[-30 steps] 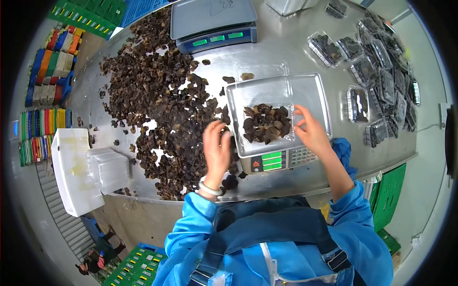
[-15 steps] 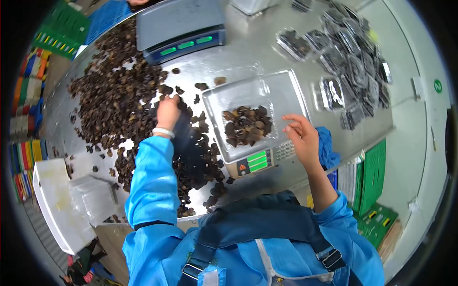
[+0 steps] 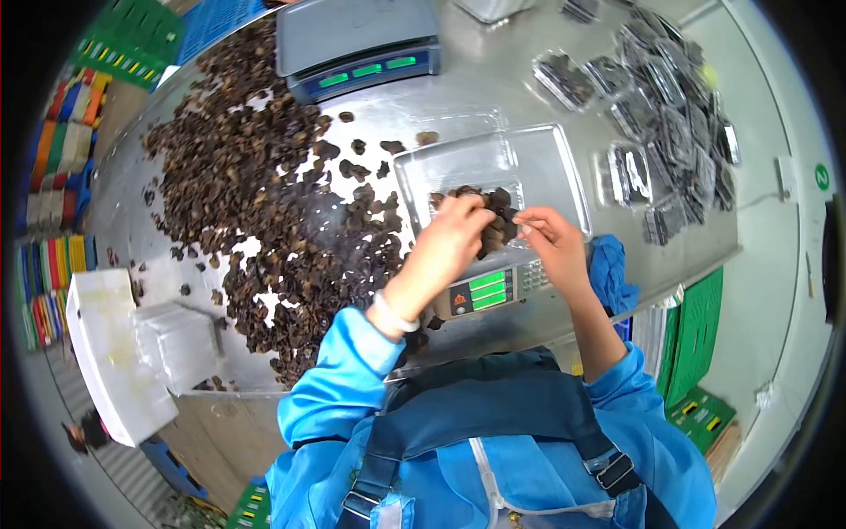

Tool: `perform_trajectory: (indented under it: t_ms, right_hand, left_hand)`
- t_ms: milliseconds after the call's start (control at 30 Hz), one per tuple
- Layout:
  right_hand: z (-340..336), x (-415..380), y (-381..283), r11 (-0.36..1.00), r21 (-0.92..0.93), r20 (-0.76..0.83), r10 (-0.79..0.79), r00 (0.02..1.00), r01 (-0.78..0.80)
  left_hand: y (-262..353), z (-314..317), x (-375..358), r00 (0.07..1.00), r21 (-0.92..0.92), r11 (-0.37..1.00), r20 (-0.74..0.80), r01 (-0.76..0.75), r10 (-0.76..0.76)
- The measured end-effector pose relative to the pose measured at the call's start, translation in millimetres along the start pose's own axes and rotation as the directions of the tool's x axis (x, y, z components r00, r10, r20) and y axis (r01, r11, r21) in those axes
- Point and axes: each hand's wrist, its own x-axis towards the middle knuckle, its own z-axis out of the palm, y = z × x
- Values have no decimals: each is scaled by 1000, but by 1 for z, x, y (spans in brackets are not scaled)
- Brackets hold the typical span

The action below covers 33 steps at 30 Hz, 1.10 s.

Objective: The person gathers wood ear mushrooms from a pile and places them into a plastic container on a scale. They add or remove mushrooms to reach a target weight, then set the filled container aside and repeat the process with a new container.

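Note:
A clear plastic box (image 3: 504, 181) lies on the metal pan (image 3: 557, 150) of a small digital scale (image 3: 485, 294). Inside it is a heap of dark brown pieces (image 3: 499, 240) that look like wood ear mushrooms. My left hand (image 3: 449, 240), with a white band at the wrist, is over the box's left part, fingers curled down onto the heap; its fingertips are partly hidden. From the right, my right hand (image 3: 555, 247) reaches the heap, thumb and forefinger pinched at a dark mushroom piece (image 3: 508, 214).
A large spread of loose mushroom pieces (image 3: 256, 185) covers the table's left side. Behind stands a second scale (image 3: 361, 48). Filled clear boxes (image 3: 674, 123) are piled at the right, beside a blue crumpled cloth or glove (image 3: 612, 271). Stacked empty boxes (image 3: 176, 344) stand at left.
My left hand has moved right, from the loose mushroom pieces to the box on the scale. My right hand's fingers have come together at the heap's edge. The view has shifted slightly.

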Motion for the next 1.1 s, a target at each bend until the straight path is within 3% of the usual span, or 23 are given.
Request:
perform_trajectory:
  t_ms: [67,133,167,200,233,267,300,400,467,567,600,667,700,733,800,833,867,900,1067,1100]
  right_hand:
    - [-4,-3,-8,992,-106,22,-73,997,75]
    - [-15,-15,-8,964,-235,17,-128,992,128]
    - [-20,-21,-7,948,-291,14,-134,991,132]
    - [-25,-24,-6,928,-346,10,-146,989,141]
    - [-30,-28,0,932,-337,6,-138,990,132]
    - [-34,-34,12,937,-329,0,-125,992,118]
    - [-37,-37,18,942,-323,-9,-104,995,95]
    - [-35,-47,16,909,-382,32,-166,986,166]
    - [-33,-51,7,893,-402,68,-192,979,203]
    - [-39,-52,-5,870,-432,101,-213,972,236]
    - [-41,-51,-5,866,-437,111,-217,970,244]
    - [-46,-47,4,850,-464,86,-237,968,249]
    - [-48,-48,9,845,-478,70,-234,970,239]
    - [-48,-49,13,867,-445,61,-219,974,223]
    - [-43,-42,17,901,-382,35,-206,978,204]
    - [-40,-40,15,905,-373,36,-204,978,203]
    - [-35,-37,12,907,-366,39,-208,977,208]
    - [-32,-34,8,907,-360,46,-217,975,219]
    - [-22,-31,0,893,-348,33,-294,955,286]
    - [-20,-31,1,891,-346,42,-298,954,293]
  left_hand:
    - [5,0,-1,1000,-34,999,21,11,-10]
    - [-2,-16,-4,984,-44,999,-179,-18,10]
    - [-18,-22,-10,960,-160,982,-247,97,-135]
    - [-38,-27,-13,888,-126,981,-421,145,-185]
    - [-59,-36,-13,796,-275,922,-473,273,-377]
    - [-72,-52,-9,693,-284,805,-409,521,-593]
    - [-124,-47,-16,740,-26,880,-530,473,-414]
    - [-213,-31,-18,756,276,786,-561,554,-336]
    - [-237,-26,-21,828,390,740,-375,549,-417]
    - [-246,-25,-18,803,194,815,-399,546,-442]
    - [-240,-29,-18,802,191,847,-473,496,-364]
    - [-228,-39,-20,680,-101,820,-507,563,-529]
    - [-210,-45,-19,669,-268,822,-483,502,-565]
    - [-181,-51,-17,661,-429,790,-441,438,-607]
    - [-79,-58,-4,739,-492,798,-379,349,-557]
    - [-54,-52,-3,835,-441,844,-301,306,-460]
    - [-23,-44,-1,862,-496,811,-213,310,-460]
    - [-18,-29,0,931,-410,898,-238,161,-276]
    - [22,-3,14,983,-136,980,-96,143,-157]
    - [20,-1,13,997,21,999,-58,46,-45]
